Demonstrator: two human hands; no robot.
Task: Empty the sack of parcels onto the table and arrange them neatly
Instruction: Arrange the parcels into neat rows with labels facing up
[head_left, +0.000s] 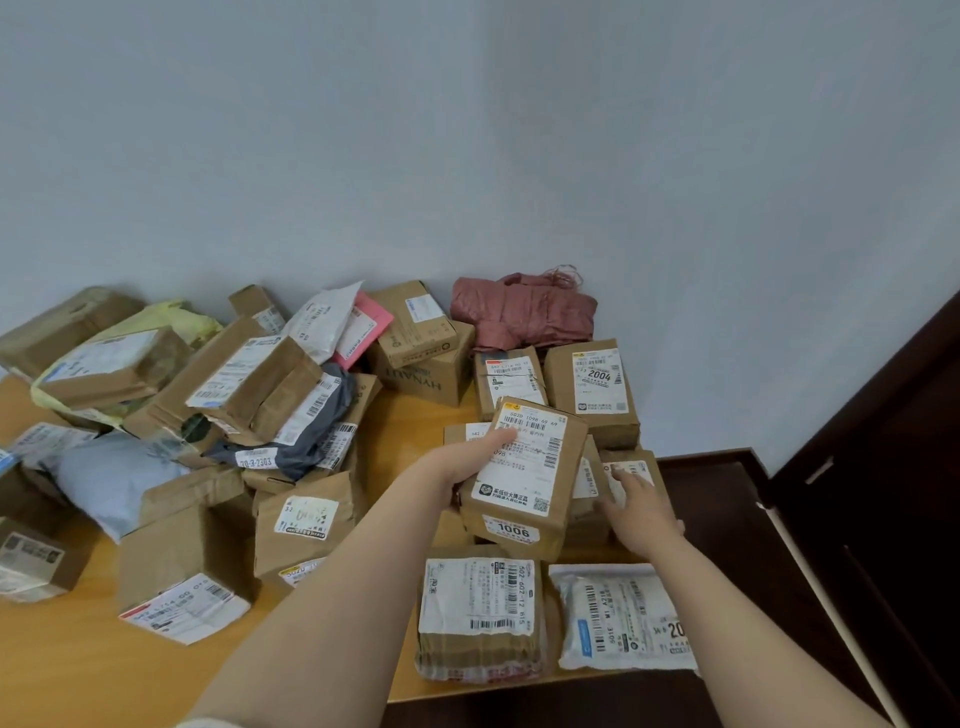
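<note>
My left hand (470, 465) grips a brown cardboard parcel (524, 480) labelled 1006 by its left side, holding it tilted above the table's right part. My right hand (636, 512) reaches past it with straight fingers touching a small brown box (636, 470) behind. The crumpled pink sack (522, 312) lies against the wall at the back. Brown boxes (597, 392) stand in rows on the right. A loose heap of boxes and mailer bags (249, 395) covers the left of the wooden table (62, 660).
A taped box (478, 618) and a white mailer bag (623, 621) lie at the table's near right edge. A large box printed HYNAUT (421, 374) stands at the back centre. A dark wooden door (883, 467) is to the right of the table.
</note>
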